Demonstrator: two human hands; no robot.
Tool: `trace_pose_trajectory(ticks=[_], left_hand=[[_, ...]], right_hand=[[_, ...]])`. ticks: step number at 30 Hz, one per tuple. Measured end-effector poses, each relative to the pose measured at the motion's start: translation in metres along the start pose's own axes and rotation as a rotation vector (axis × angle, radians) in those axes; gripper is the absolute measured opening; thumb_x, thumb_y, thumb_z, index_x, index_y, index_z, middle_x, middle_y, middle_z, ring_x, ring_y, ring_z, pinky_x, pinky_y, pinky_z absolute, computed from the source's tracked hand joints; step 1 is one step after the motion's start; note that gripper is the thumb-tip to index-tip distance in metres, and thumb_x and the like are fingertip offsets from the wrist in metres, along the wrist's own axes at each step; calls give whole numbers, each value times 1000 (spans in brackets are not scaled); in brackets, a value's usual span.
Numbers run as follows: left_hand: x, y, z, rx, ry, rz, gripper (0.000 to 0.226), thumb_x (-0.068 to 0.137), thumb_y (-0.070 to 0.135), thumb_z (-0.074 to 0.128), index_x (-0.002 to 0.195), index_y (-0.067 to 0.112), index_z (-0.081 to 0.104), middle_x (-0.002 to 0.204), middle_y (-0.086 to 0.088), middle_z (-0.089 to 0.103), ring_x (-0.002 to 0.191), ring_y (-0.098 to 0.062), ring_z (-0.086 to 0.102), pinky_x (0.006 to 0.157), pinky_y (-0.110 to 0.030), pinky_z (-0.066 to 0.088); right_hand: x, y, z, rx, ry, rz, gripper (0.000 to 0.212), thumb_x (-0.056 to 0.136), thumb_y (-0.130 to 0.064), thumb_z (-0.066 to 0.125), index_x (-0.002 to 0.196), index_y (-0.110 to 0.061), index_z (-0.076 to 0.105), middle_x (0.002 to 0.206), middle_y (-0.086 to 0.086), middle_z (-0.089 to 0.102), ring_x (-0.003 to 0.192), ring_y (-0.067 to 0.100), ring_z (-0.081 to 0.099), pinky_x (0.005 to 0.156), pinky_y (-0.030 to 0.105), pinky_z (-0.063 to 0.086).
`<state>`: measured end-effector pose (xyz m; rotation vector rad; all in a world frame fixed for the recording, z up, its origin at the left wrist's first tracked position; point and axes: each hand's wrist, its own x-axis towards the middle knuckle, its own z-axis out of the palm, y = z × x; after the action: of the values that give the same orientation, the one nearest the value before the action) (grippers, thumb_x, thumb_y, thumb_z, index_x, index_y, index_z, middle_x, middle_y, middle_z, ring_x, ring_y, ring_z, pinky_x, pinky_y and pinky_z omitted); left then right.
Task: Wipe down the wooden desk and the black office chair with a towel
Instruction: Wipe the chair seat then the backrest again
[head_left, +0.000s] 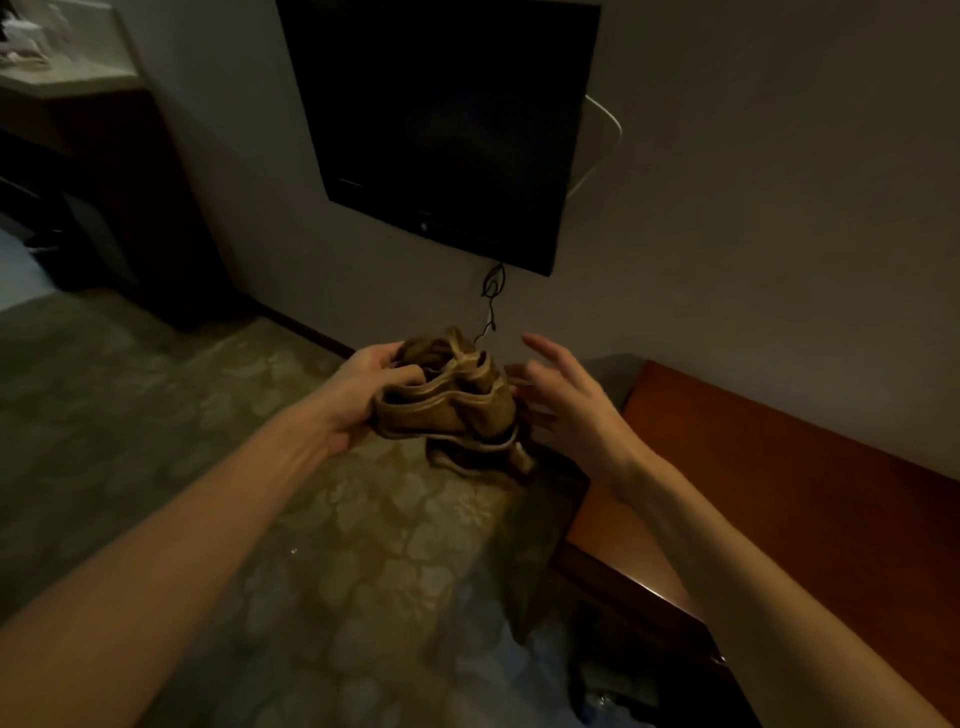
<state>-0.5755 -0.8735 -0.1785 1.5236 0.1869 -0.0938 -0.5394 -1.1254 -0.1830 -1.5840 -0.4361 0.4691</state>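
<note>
A crumpled brown towel (457, 402) with pale edging hangs in the air in front of me, above the carpet. My left hand (363, 389) grips its left side, fingers curled into the folds. Just to the towel's right, my right hand (563, 400) has its fingers spread; its fingertips are close to the cloth, and I cannot tell whether they touch it. The wooden desk (779, 493), reddish brown, runs along the wall at the right, below my right forearm. No office chair is in view.
A dark flat screen (447, 124) hangs on the wall ahead, with a cable (491, 301) dangling under it. Patterned carpet (311, 545) covers the floor. A dark cabinet (130, 208) with a pale counter stands at the far left.
</note>
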Motion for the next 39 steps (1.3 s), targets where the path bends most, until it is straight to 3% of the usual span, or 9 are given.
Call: trace_pose_trajectory(ticks=[6, 9, 14, 18, 22, 25, 29, 34, 39], left_hand=[[86, -2, -53, 156, -300, 109, 42, 94, -12, 52, 125, 12, 66, 110, -9, 76, 93, -20, 72, 72, -25, 58], [122, 12, -71, 165, -430, 141, 39, 98, -11, 49, 122, 16, 66, 108, -6, 76, 97, -21, 73, 74, -27, 60], [178, 31, -84, 242, -678, 174, 39, 95, -15, 49, 117, 12, 66, 105, -3, 76, 100, -19, 73, 80, -26, 59], [225, 39, -72, 261, -841, 195, 26, 98, -8, 55, 121, 1, 64, 108, -10, 74, 101, -21, 72, 85, -28, 59], [278, 41, -53, 246, -913, 208, 26, 100, -3, 56, 119, 9, 67, 109, -8, 75, 104, -22, 72, 87, -31, 59], [325, 40, -32, 325, -1000, 237, 34, 96, -11, 55, 116, 13, 70, 110, -6, 76, 106, -20, 72, 86, -29, 58], [384, 36, -4, 439, -923, 310, 40, 95, -15, 51, 116, 12, 72, 108, -4, 77, 104, -15, 73, 85, -26, 59], [464, 47, 26, 508, -832, 294, 35, 95, -4, 59, 120, 18, 68, 108, 0, 74, 97, -6, 72, 86, -25, 59], [527, 53, 44, 529, -873, 306, 25, 93, 4, 67, 114, 18, 71, 102, 1, 74, 93, -6, 72, 77, -19, 58]], right_hand=[[85, 11, 18, -413, 366, 7, 54, 94, -51, 65, 142, -30, 55, 138, 0, 55, 119, 8, 57, 94, 24, 52], [113, 4, 29, -195, 290, 177, 55, 85, -57, 65, 134, -30, 60, 139, 2, 61, 127, 15, 59, 101, 31, 52], [123, 7, 28, 134, 149, 399, 47, 92, -32, 71, 136, -20, 62, 133, 8, 69, 124, 24, 65, 105, 39, 51], [136, 8, 21, 188, 236, 472, 33, 89, -34, 65, 122, -33, 65, 119, -4, 75, 114, 15, 70, 101, 32, 54], [160, 20, -3, 179, 342, 450, 43, 89, -46, 69, 122, -19, 71, 128, 5, 71, 123, 24, 65, 111, 43, 45], [189, 28, -37, 86, 432, 380, 35, 87, -31, 75, 115, -10, 70, 114, 7, 72, 110, 25, 68, 95, 37, 53], [237, 35, -80, -181, 409, 360, 36, 85, -33, 78, 110, -9, 66, 108, 11, 72, 107, 29, 69, 97, 45, 53], [293, 37, -120, -282, 482, 368, 42, 86, -33, 82, 122, -27, 62, 110, -5, 71, 100, 6, 70, 81, 24, 57], [315, 37, -144, -646, 662, 419, 17, 87, -24, 77, 100, -21, 66, 109, 7, 59, 100, 22, 58, 85, 40, 51]])
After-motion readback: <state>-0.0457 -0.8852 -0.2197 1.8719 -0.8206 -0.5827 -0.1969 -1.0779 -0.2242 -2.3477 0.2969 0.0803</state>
